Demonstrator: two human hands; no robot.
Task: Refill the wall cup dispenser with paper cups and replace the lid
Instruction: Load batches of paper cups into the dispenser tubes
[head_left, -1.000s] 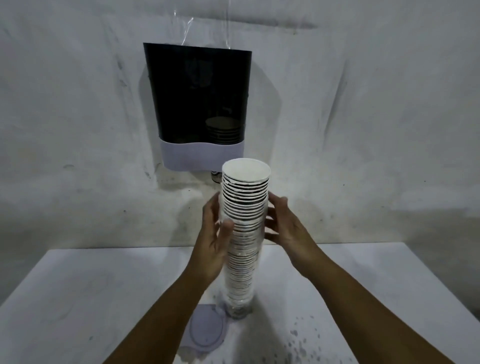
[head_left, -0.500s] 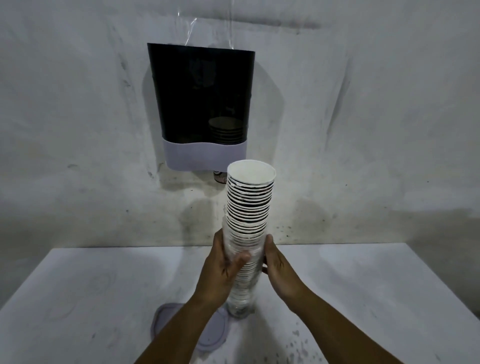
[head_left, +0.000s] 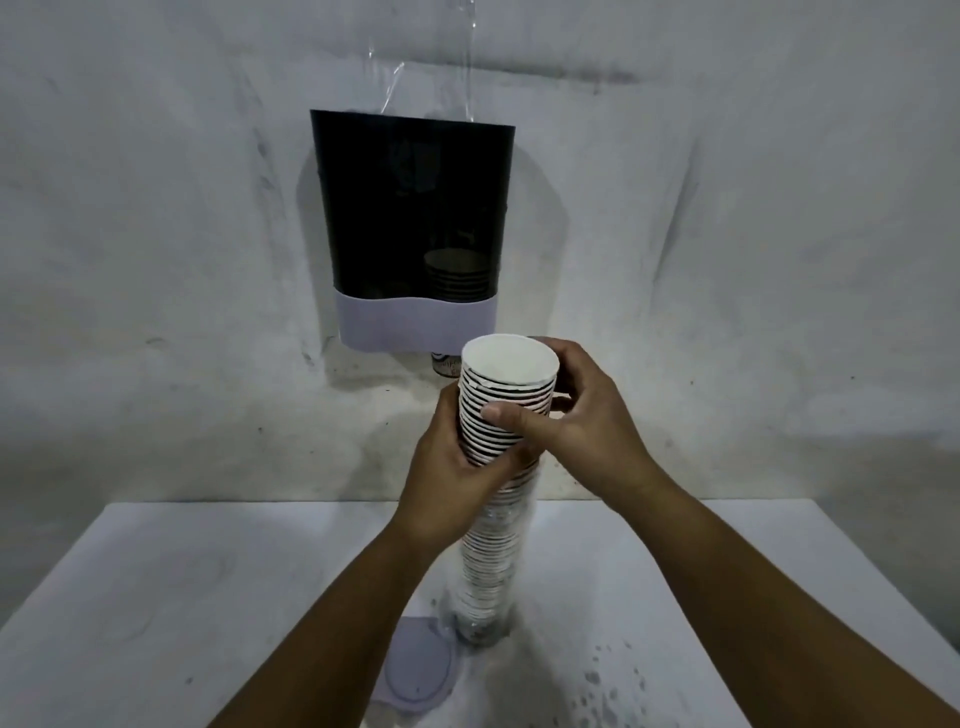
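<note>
A tall stack of paper cups (head_left: 493, 519) stands upright on the white table (head_left: 156, 597), its base near the middle of the tabletop and its open top cup reaching up in front of the lower edge of the wall dispenser (head_left: 413, 228). The lower part of the stack looks wrapped in clear plastic, while the upper cups show dark bands between white rims. The left hand (head_left: 452, 478) grasps the stack from the left side at about two thirds of its height, fingers curled round the far side and palm against the cups. The right hand (head_left: 576, 415) grasps the top group of cups from the right, thumb laid across the near face and fingers wrapped behind the rim. The dispenser hangs on the grey wall straight beyond the stack, a dark translucent body with a pale lilac band along its bottom; a short pile of cups shows dimly inside its right half, and the bottom of one cup pokes out below the band, just left of the stack's top. The top of the dispenser is open, with a strip of clear film hanging on the wall above it. The lilac lid (head_left: 418, 667) lies flat on the table, just left of the stack's base and partly hidden by the left forearm
</note>
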